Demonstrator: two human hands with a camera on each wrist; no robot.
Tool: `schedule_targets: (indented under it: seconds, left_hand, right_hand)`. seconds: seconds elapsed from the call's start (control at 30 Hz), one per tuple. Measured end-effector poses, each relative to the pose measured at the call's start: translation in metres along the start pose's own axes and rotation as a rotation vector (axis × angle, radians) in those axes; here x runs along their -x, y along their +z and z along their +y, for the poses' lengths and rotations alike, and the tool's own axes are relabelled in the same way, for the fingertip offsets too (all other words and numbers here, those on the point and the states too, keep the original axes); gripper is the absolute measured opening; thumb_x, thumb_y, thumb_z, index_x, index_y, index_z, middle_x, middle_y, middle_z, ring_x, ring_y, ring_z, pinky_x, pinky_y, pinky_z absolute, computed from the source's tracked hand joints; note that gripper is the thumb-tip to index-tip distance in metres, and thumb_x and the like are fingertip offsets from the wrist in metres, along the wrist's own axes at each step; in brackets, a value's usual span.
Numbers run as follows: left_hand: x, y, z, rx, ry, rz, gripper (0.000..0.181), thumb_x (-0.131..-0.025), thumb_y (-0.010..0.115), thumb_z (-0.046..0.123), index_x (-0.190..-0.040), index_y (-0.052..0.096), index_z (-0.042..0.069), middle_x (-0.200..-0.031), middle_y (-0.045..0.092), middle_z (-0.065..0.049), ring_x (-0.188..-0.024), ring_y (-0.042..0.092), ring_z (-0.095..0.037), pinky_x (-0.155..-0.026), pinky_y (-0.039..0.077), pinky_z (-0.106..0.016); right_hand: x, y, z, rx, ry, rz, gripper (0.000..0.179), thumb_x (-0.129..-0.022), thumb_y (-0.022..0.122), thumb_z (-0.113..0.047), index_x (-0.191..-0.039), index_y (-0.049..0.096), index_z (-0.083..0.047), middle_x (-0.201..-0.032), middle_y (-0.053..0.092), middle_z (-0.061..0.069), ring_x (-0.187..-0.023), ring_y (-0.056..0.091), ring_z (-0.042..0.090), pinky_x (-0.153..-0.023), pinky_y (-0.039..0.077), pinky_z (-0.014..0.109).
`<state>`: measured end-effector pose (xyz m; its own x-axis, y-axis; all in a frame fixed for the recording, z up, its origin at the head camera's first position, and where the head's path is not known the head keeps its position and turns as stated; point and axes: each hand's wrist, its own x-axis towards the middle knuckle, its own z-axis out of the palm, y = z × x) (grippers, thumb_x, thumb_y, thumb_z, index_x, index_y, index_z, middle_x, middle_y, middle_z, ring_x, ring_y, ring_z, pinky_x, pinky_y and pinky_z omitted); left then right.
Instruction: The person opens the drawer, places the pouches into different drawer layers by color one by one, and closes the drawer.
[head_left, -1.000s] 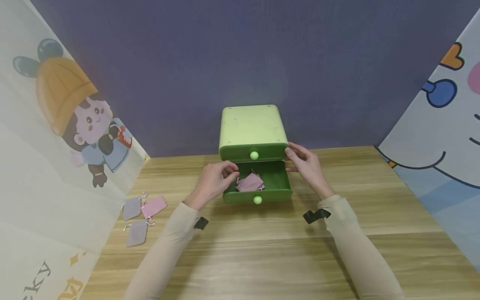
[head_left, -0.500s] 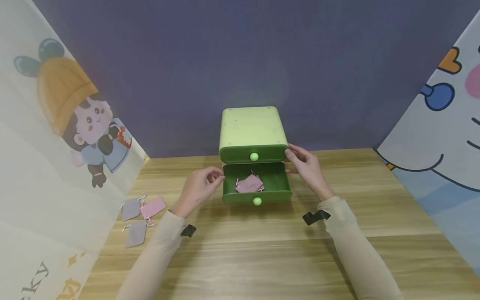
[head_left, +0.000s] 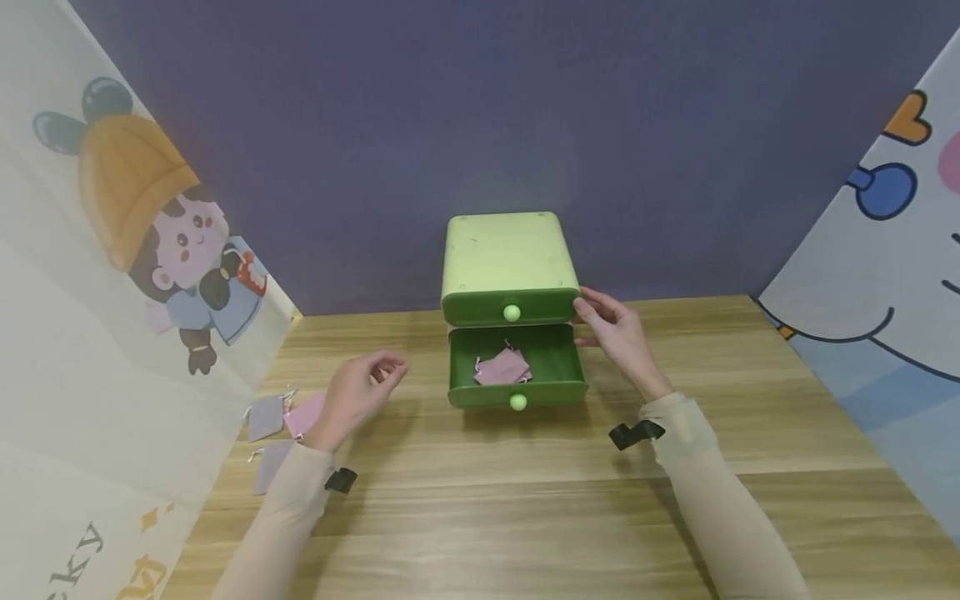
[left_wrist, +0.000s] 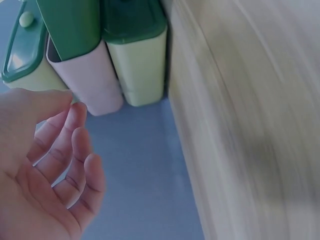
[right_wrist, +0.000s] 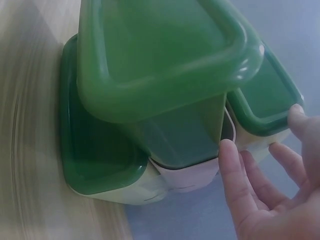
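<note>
A three-tier drawer cabinet (head_left: pixel 510 250) stands against the back wall, its middle drawer (head_left: pixel 558 358) pulled out. Pink drawstring pouches (head_left: pixel 502 367) lie inside that drawer, toward its front. My right hand (head_left: pixel 622 337) rests on the cabinet's right side; its thumb touches the corner of the top drawer's front (right_wrist: pixel 270 95), and its other fingers reach along the side. Away to the cabinet's left, my left hand (head_left: pixel 354 400) is above the table with loosely bent fingers and nothing in them. In the left wrist view, thumb and index fingertip of the left hand (left_wrist: pixel 55 165) are close together.
Two grey pouches (head_left: pixel 266 418) and a pink pouch (head_left: pixel 303 414) lie on the wooden table (head_left: pixel 525 517) at the left, partly behind the left arm. A dark back wall (head_left: pixel 360 167) and printed side panels (head_left: pixel 82 333) border the table.
My left hand has moved from over the pulled-out drawer leftward and toward me, near the loose pouches. My right hand stays at the cabinet's side, and the drawer has not moved.
</note>
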<state>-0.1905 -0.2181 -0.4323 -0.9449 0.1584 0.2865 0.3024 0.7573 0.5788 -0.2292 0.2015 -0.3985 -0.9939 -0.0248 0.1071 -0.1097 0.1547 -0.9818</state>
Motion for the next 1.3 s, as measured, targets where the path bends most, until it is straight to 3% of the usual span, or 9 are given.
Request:
schedule_targets:
  seconds: [0.2,0.5,0.73,0.87,1.17,1.3]
  left_hand:
    - [0.007,-0.005,-0.015,-0.03,-0.031,0.012,0.018,-0.101,0.074,0.025,-0.112,0.079,0.012,-0.095,0.08,-0.004,-0.081,0.07,-0.018,-0.075,0.053,-0.035]
    - [0.015,-0.023,-0.031,-0.094,-0.078,-0.014,0.02,-0.103,0.07,0.026,-0.115,0.077,0.011,-0.1,0.079,-0.006,-0.086,0.072,-0.021,-0.075,0.055,-0.037]
    - [0.022,-0.033,-0.046,-0.078,-0.119,0.0,0.021,-0.102,0.072,0.021,-0.117,0.076,0.006,-0.101,0.08,-0.011,-0.09,0.076,-0.029,-0.08,0.059,-0.045]
    - [0.025,-0.038,-0.054,-0.069,-0.135,0.006,0.022,-0.102,0.071,0.019,-0.118,0.076,0.004,-0.102,0.079,-0.013,-0.092,0.076,-0.032,-0.082,0.06,-0.049]
    - [0.038,-0.046,-0.072,-0.074,-0.151,0.0,0.025,-0.101,0.071,0.018,-0.119,0.076,0.001,-0.103,0.079,-0.016,-0.087,0.076,-0.028,-0.074,0.057,-0.032]
    - [0.043,-0.05,-0.077,-0.04,-0.195,-0.034,0.03,-0.101,0.07,0.019,-0.123,0.074,-0.001,-0.111,0.078,-0.021,-0.091,0.075,-0.029,-0.058,0.058,-0.028]
  right_hand:
    - [0.0,0.0,-0.001,0.024,0.002,-0.008,0.063,-0.107,0.064,-0.043,-0.16,0.049,-0.011,-0.146,0.061,0.025,-0.104,0.069,0.003,-0.094,0.062,0.046]
    - [0.001,-0.002,-0.004,0.028,-0.006,0.0,0.062,-0.107,0.064,-0.043,-0.159,0.05,-0.012,-0.144,0.061,0.025,-0.104,0.069,0.003,-0.092,0.063,0.046]
    - [0.001,-0.002,-0.005,0.027,-0.006,0.002,0.062,-0.107,0.063,-0.042,-0.159,0.05,-0.011,-0.144,0.061,0.025,-0.104,0.068,0.003,-0.089,0.064,0.04]
    - [0.001,-0.001,-0.005,0.026,0.0,-0.004,0.061,-0.108,0.063,-0.042,-0.159,0.05,-0.011,-0.145,0.061,0.025,-0.104,0.068,0.002,-0.092,0.063,0.044]
    - [0.001,-0.002,-0.003,0.024,0.011,-0.007,0.063,-0.107,0.064,-0.043,-0.159,0.049,-0.012,-0.146,0.061,0.024,-0.111,0.07,0.013,-0.092,0.063,0.044]
    - [0.001,-0.002,-0.003,0.022,0.01,-0.002,0.062,-0.107,0.064,-0.043,-0.159,0.05,-0.012,-0.145,0.061,0.024,-0.106,0.069,0.006,-0.091,0.064,0.043]
